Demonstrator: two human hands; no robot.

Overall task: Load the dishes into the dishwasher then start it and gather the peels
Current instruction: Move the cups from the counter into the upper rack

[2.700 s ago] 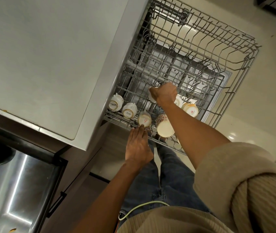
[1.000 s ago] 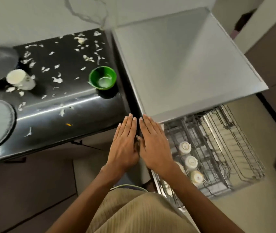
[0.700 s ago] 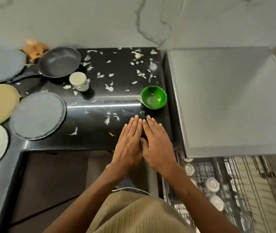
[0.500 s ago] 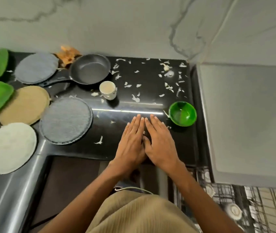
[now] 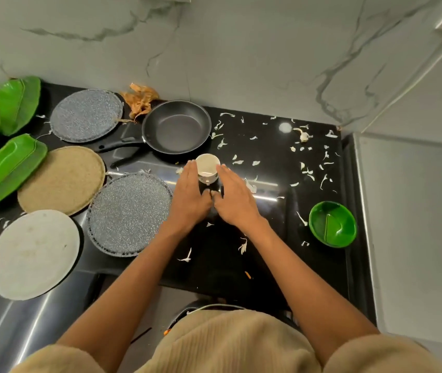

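- Both hands have moved forward across the black bench since the earlier frame, from its near edge up to the small cup at the centre of the frame; the view has also swung left, so the dishwasher rack is out of sight.
- Left hand and right hand flank the cup with straight, flat fingers, thumbs nearly meeting below it. Neither is curled around it, and whether the fingertips touch its wall I cannot tell.
- Cup stands upright, just below the black pan and right of the speckled grey mat.
- It looks ceramic: light, stiff, smooth-walled and breakable. I judge a one-handed wrap around the wall, or a pinch at the rim, would be enough.
- White peels lie scattered over the right half of the bench; they look papery and weightless, better swept together than picked singly.
- Green bowl sits at the right, well apart from the hands.
- Brown skins lie by the wall, upper middle.
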